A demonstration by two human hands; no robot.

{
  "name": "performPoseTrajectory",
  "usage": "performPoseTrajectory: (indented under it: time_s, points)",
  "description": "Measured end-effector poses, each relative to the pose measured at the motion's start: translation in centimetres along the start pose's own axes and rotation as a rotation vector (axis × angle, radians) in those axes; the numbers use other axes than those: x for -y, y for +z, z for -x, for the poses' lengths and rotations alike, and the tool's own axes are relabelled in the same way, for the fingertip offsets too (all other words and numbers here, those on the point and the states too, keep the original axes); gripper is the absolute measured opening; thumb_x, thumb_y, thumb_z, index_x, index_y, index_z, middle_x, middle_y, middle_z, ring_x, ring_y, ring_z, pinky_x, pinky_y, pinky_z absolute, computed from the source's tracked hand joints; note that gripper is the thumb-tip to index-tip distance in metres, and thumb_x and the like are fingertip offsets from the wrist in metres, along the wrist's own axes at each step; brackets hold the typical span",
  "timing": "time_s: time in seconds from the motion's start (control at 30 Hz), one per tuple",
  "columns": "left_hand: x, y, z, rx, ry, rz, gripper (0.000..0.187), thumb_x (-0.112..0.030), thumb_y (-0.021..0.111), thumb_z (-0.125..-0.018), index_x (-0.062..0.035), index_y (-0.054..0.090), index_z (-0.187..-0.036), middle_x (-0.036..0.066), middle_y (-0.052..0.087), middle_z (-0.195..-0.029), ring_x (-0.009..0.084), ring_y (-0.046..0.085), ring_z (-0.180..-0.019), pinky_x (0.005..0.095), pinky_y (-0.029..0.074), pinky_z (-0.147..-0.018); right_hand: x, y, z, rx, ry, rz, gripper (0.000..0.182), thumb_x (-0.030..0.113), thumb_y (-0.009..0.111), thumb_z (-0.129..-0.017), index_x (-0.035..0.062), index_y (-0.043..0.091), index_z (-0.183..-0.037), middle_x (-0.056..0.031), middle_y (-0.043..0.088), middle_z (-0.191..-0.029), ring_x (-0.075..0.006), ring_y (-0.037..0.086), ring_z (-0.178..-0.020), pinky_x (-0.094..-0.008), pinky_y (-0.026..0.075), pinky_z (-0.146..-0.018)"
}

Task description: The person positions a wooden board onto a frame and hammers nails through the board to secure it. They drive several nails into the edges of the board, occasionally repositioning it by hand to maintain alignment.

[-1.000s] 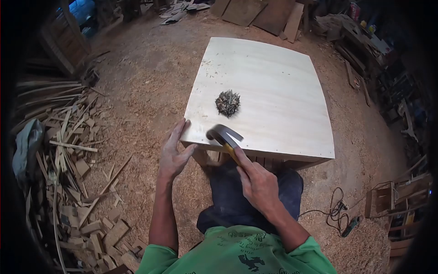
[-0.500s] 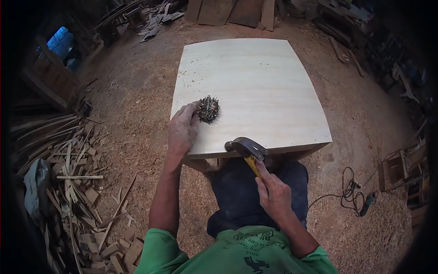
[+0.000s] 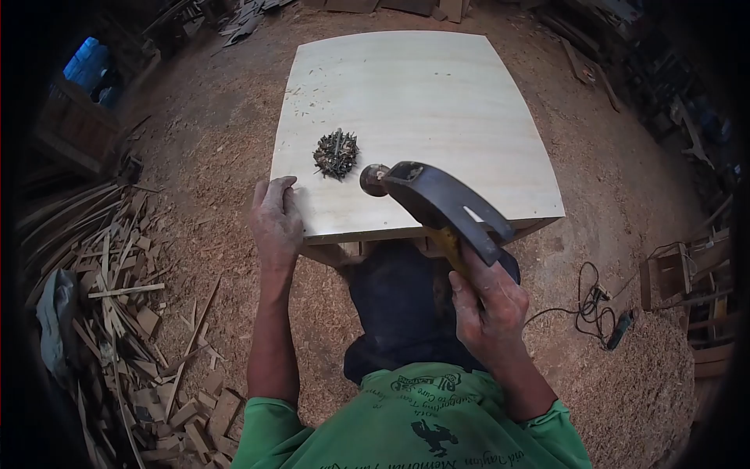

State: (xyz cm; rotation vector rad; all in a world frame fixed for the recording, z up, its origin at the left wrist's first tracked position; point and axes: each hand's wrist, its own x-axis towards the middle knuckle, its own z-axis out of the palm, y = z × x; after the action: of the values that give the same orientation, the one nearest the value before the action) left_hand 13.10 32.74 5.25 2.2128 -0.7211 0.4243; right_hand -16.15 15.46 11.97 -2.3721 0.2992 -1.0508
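A pale plywood panel (image 3: pixel 437 117) forms the top of a wooden piece in front of my body. On its left part lies a pile of nails (image 3: pixel 336 154). My left hand (image 3: pixel 277 223) is at the panel's left front corner, below the pile, with fingers bent and drawn together; whatever may be between the fingertips is too small to make out. My right hand (image 3: pixel 492 301) grips the yellow handle of a claw hammer (image 3: pixel 441 199). The hammer head is raised above the panel's front edge, its round face pointing left and its claw right.
Wood scraps (image 3: pixel 148 320) and long strips cover the floor at the left, near a grey sack (image 3: pixel 57 320). A black cord (image 3: pixel 590 305) with a tool lies at the right. Wood shavings are spread over the floor. Wooden frames (image 3: pixel 680 273) stand at the far right.
My left hand has left the nail pile and moved to the panel's left front corner. The hammer has risen closer to the camera. The whole view has shifted, with the panel higher up.
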Motion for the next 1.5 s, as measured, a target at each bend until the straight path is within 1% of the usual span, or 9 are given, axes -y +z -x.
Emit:
performPoseTrajectory:
  time_s: [0.1,0.6,0.7,0.9,0.97,1.07,1.17,1.3,1.5]
  points:
    - [-1.8,0.2,2.1,0.004,-0.134,0.216,0.017,-0.003,0.065,-0.105,-0.0005,0.076,-0.118,0.015,0.073,-0.118,0.0296,0.073,-0.105,0.0399,0.059,-0.092,-1.0,0.8,1.3,0.334,0.091,0.24,0.075,0.006,0.078,-0.096,0.0247,0.054,-0.165,-0.0074,0.058,-0.076,-0.0242,0.067,-0.063,-0.0425,0.056,-0.056]
    - [-3.4,2.1,6.8,0.16,-0.121,0.411,0.01,-0.012,0.077,-0.097,-0.0075,0.081,-0.105,0.005,0.074,-0.125,0.0282,0.057,-0.135,0.0442,0.038,-0.119,1.5,2.0,0.3,0.259,0.163,-0.163,0.061,-0.001,0.073,-0.099,0.0098,0.061,-0.158,-0.0224,0.078,-0.107,-0.036,0.077,-0.083,-0.0436,0.062,-0.076]
    - [-3.5,2.1,6.9,0.149,-0.134,0.427,0.01,-0.014,0.077,-0.097,-0.0079,0.081,-0.104,0.005,0.074,-0.126,0.0283,0.058,-0.135,0.0452,0.037,-0.119,0.6,3.7,0.2,0.224,-0.007,-0.045,0.074,0.003,0.076,-0.098,0.0193,0.054,-0.166,-0.0103,0.064,-0.081,-0.0278,0.064,-0.063,-0.0432,0.054,-0.058]
    - [-3.1,1.2,6.8,0.178,-0.005,0.293,0.031,-0.025,0.081,-0.095,-0.0097,0.078,-0.122,0.005,0.071,-0.137,0.0286,0.056,-0.14,0.0474,0.032,-0.122,1.9,1.5,-0.7,0.294,0.265,-0.181,0.073,0.0,0.064,-0.106,0.0161,0.04,-0.174,-0.013,0.081,-0.11,-0.0123,0.067,-0.074,-0.0318,0.058,-0.066]
    - [-3.8,-0.3,6.0,0.165,0.09,0.157,0.048,-0.033,0.083,-0.094,-0.0101,0.073,-0.135,0.007,0.068,-0.144,0.0298,0.055,-0.144,0.0477,0.031,-0.124,3.5,-0.9,-1.8,0.146,0.294,-0.298,0.066,0.011,0.058,-0.113,0.0157,0.037,-0.175,-0.0092,0.073,-0.094,-0.0096,0.059,-0.065,-0.0243,0.051,-0.059]
    - [-0.4,-0.5,6.4,0.119,0.143,-0.074,0.081,-0.045,0.089,-0.084,-0.0108,0.061,-0.152,0.01,0.062,-0.157,0.0307,0.052,-0.151,0.0487,0.024,-0.131,4.0,-0.8,-3.0,-0.341,0.092,-0.756,0.039,0.024,0.065,-0.111,-0.0063,0.067,-0.135,-0.0153,0.07,-0.092,-0.0127,0.061,-0.064,-0.0255,0.05,-0.056]
    - [0.7,-0.3,6.4,0.069,0.155,-0.121,0.088,-0.05,0.09,-0.082,-0.0122,0.059,-0.155,0.008,0.061,-0.161,0.0287,0.05,-0.154,0.0498,0.025,-0.131,-0.3,1.3,0.8,-0.037,0.154,-0.543,0.025,0.024,0.075,-0.104,0.0005,0.076,-0.112,-0.0134,0.074,-0.094,-0.0223,0.072,-0.076,-0.0335,0.056,-0.063]
    - [1.2,0.1,7.0,0.034,0.183,-0.156,0.086,-0.055,0.089,-0.082,-0.0126,0.063,-0.152,0.007,0.061,-0.16,0.0272,0.052,-0.152,0.0487,0.027,-0.131,-0.5,6.3,2.4,0.34,0.215,-0.131,0.066,0.004,0.065,-0.107,0.0138,0.046,-0.17,-0.0145,0.071,-0.083,-0.0219,0.071,-0.072,-0.0384,0.059,-0.072]
    - [1.9,0.6,7.0,-0.005,0.243,-0.191,0.084,-0.059,0.088,-0.083,-0.0134,0.066,-0.15,0.006,0.062,-0.159,0.0263,0.053,-0.149,0.0487,0.028,-0.13,2.6,2.7,-1.8,-0.105,0.276,-0.539,0.067,0.017,0.058,-0.115,0.011,0.03,-0.176,-0.0061,0.066,-0.083,-0.0081,0.059,-0.063,-0.0225,0.051,-0.056]
